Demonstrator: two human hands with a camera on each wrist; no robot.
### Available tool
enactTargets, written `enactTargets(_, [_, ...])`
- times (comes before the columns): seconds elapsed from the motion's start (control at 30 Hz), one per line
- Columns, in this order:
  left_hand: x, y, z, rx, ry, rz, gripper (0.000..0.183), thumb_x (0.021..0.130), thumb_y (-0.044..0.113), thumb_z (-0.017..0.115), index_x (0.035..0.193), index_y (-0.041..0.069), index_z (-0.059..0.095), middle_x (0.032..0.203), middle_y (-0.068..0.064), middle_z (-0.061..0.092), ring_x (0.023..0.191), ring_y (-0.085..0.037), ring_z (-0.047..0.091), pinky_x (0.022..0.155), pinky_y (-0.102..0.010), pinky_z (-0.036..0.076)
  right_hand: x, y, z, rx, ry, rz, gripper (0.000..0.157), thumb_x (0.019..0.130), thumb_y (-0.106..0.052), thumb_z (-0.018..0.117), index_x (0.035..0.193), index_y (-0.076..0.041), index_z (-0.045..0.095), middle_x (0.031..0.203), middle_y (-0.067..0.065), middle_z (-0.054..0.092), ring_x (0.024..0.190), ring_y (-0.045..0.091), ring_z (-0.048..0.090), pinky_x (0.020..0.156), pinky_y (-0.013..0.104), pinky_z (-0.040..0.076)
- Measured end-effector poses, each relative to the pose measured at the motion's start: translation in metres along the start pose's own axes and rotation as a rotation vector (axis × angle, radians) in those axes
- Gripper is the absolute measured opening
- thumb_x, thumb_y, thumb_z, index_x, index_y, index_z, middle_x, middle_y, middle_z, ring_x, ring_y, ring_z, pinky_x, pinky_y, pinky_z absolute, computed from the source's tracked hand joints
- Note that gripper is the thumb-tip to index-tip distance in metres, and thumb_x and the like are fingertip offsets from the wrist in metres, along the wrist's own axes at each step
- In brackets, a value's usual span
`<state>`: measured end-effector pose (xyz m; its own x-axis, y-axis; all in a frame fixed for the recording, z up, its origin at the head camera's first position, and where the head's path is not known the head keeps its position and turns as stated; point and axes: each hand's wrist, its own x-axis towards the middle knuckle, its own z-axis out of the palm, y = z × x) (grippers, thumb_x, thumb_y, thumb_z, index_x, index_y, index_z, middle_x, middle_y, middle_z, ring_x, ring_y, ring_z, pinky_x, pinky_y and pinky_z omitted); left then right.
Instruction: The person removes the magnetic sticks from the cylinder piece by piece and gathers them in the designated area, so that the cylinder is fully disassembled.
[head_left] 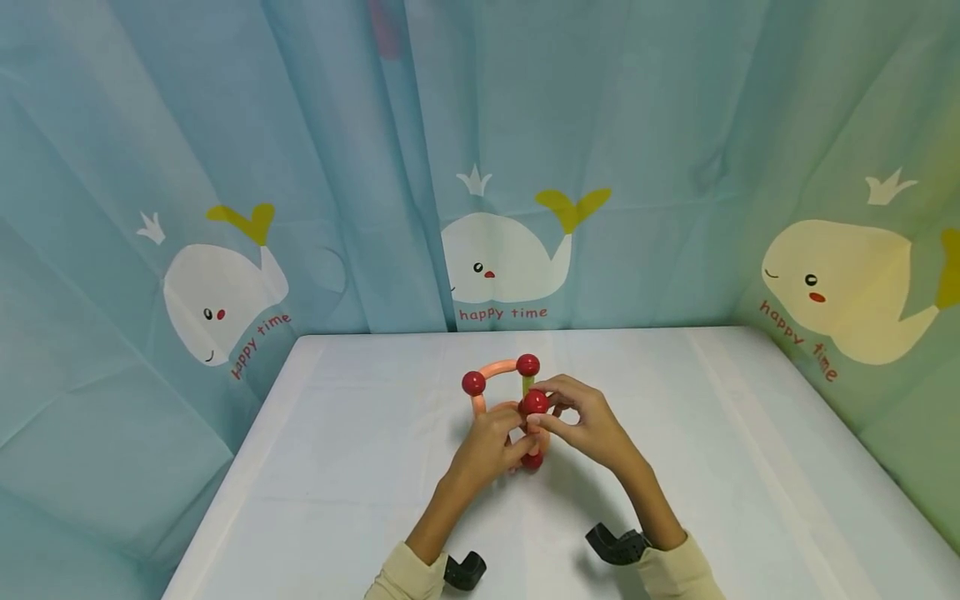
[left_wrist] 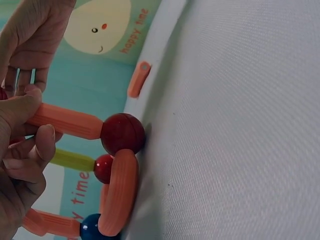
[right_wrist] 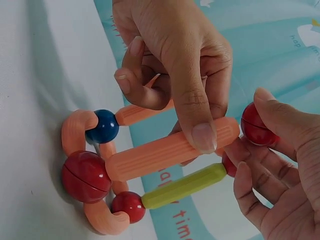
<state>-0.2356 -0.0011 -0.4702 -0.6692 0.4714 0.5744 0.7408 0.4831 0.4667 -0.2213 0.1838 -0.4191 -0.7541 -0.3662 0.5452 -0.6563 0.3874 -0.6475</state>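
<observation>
A frame of magnetic rods and balls stands on the table, with curved orange pieces joining its balls at the base. My left hand [head_left: 487,446] pinches an upright orange rod [right_wrist: 170,150] that rises from a large red ball [right_wrist: 87,176]. At the rod's top end, my right hand [head_left: 588,421] holds another red ball [right_wrist: 257,125] between thumb and fingers. Ball and rod end are very close; whether they touch I cannot tell. Beside them a yellow-green rod [right_wrist: 185,186] rises from a smaller red ball [right_wrist: 128,207]. A blue ball [right_wrist: 103,126] carries another orange rod, partly behind my left hand.
In the left wrist view, a loose orange piece [left_wrist: 139,79] lies on the white table [head_left: 337,467], apart from the frame. A blue curtain [head_left: 645,100] with whale prints hangs behind and beside the table. Black wrist devices [head_left: 618,546] sit near both cuffs.
</observation>
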Motion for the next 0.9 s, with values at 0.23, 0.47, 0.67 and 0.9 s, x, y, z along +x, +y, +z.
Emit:
enactTargets(0.23, [0.000,0.001,0.000,0.009,-0.017,-0.001,0.011,0.088,0.019,0.073,0.084,0.010,0.069,0.081,0.002,0.069,0.084,-0.015,0.063,0.059,-0.006,0.041,0.001,-0.008,-0.009,-0.005,0.013,0.029,0.036,0.079,0.002,0.077,0.112,0.005,0.065,0.101,0.015,0.069,0.080,0.016,0.064,0.070,0.026,0.056])
enactTargets(0.47, [-0.003,0.002,0.003,0.039,-0.052,-0.044,0.019,0.089,0.030,0.072,0.095,0.012,0.070,0.089,0.004,0.070,0.099,-0.014,0.063,0.064,-0.009,0.044,-0.008,0.037,-0.009,0.035,0.054,0.140,0.041,0.082,-0.004,0.077,0.121,-0.005,0.063,0.107,0.011,0.067,0.092,0.020,0.065,0.071,0.024,0.055])
enactTargets(0.67, [-0.003,0.000,0.005,0.021,-0.076,-0.072,0.023,0.092,0.033,0.068,0.102,0.012,0.069,0.092,0.003,0.067,0.083,-0.012,0.059,0.060,-0.007,0.041,-0.009,0.058,-0.008,-0.018,0.071,0.291,0.042,0.084,-0.013,0.076,0.122,-0.006,0.061,0.109,0.012,0.068,0.097,0.024,0.065,0.072,0.025,0.054])
enactTargets(0.9, [-0.004,-0.004,0.006,0.020,-0.138,-0.106,0.015,0.090,0.029,0.071,0.089,0.016,0.064,0.088,0.007,0.067,0.087,-0.008,0.062,0.066,-0.008,0.043,0.002,0.087,-0.001,0.000,0.117,0.475,0.041,0.086,-0.016,0.075,0.122,-0.003,0.059,0.112,0.016,0.067,0.106,0.031,0.064,0.082,0.035,0.052])
